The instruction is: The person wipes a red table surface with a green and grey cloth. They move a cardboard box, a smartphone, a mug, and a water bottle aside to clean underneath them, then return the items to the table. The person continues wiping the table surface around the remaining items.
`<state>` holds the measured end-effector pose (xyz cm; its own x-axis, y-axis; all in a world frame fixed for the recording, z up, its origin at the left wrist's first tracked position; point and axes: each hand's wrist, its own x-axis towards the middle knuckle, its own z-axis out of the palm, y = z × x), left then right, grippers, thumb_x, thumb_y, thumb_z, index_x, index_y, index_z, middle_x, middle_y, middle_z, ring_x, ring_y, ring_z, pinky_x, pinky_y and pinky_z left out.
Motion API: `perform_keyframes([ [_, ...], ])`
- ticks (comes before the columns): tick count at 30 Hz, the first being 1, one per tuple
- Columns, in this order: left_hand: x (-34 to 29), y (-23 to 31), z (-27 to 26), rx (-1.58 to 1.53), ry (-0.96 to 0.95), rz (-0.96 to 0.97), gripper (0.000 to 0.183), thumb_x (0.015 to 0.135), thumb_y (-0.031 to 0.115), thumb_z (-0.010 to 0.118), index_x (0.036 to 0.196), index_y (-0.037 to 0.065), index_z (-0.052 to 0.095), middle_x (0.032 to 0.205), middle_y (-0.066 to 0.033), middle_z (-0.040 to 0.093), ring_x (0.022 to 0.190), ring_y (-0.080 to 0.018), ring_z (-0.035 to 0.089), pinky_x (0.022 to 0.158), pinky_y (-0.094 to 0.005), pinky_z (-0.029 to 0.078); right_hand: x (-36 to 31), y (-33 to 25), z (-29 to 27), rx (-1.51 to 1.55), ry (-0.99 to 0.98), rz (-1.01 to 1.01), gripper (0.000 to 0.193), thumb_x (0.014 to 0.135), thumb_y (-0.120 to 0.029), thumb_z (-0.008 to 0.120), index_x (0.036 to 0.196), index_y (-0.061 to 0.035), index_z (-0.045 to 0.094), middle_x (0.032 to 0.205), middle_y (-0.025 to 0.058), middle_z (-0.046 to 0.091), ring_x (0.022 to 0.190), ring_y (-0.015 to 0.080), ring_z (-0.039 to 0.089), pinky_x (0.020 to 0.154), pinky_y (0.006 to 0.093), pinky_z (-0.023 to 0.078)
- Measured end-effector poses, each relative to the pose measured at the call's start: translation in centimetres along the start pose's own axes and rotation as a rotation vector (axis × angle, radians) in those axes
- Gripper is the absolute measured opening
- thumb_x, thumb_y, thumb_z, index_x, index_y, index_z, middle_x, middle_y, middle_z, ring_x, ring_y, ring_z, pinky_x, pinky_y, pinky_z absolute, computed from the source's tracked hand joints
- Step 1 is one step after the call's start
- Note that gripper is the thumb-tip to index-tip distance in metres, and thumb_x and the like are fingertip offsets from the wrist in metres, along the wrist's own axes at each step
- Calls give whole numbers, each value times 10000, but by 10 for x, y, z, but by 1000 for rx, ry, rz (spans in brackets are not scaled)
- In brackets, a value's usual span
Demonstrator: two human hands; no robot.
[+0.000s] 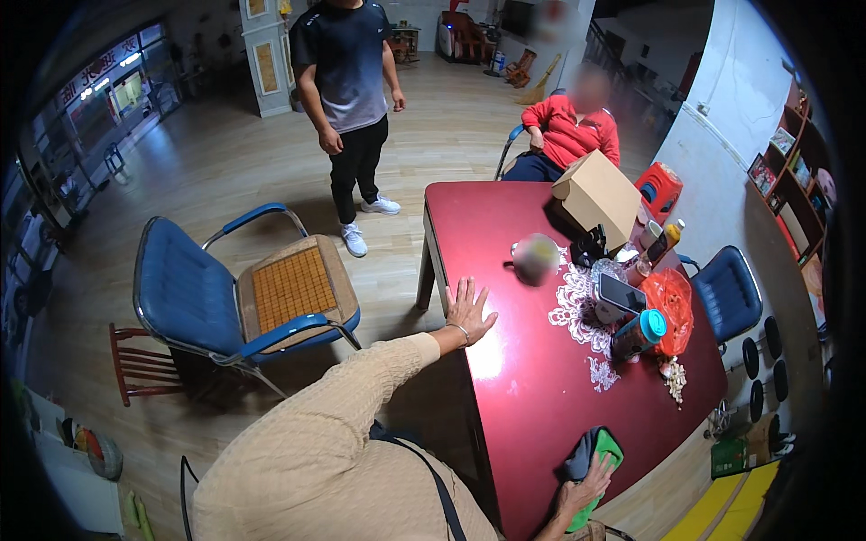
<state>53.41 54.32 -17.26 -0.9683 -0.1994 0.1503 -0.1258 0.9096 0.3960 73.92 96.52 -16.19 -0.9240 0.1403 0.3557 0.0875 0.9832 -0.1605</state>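
cloth [607,444]: green, dark grey, crumpled | right hand [588,486]: over it, grip unclear | left hand [467,311]: spread on table [537,388]

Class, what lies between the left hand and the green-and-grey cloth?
The head view shows only glossy red tabletop between left hand and cloth.

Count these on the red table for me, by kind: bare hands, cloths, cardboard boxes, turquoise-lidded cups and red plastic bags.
Left hand and right hand: 2
Green-and-grey cloth: 1
Cardboard box: 1
Turquoise-lidded cup: 1
Red plastic bag: 1
Total: 6
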Motion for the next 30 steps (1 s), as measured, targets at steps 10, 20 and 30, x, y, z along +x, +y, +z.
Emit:
perform_keyframes([
  [10, 20, -11, 32, 282, 62, 5, 746, 860, 570, 457, 1449, 143, 294, 1522, -224, 135, 1417, -395, 55, 1074, -645, 38, -53, -92, -54, 243, -58, -96, 696, 588, 21, 533, 1267, -130, 546, 1417, 113, 427, 1332, 367, 325, 1101, 501, 209],
  [20, 9, 0, 14, 191, -19, 42, 739, 881, 597, 374, 1468, 163, 254, 1522, -229, 138, 1418, -395, 67, 1074, -636, 60, -32, -55, -37, 95, 110, 270, 700, 569, 41, 568, 1236, -168, 562, 1430, 150, 356, 1328, 348, 313, 1129, 483, 193],
  [30, 7, -1, 13, 219, -27, 14, 718, 891, 581, 376, 1472, 179, 247, 1528, -213, 136, 1419, -390, 72, 1075, -636, 69, -89, -87, -63, 154, -43, 253, 725, 544, 54, 620, 1241, -137, 556, 1429, 148, 353, 1370, 340, 255, 1134, 504, 161],
])
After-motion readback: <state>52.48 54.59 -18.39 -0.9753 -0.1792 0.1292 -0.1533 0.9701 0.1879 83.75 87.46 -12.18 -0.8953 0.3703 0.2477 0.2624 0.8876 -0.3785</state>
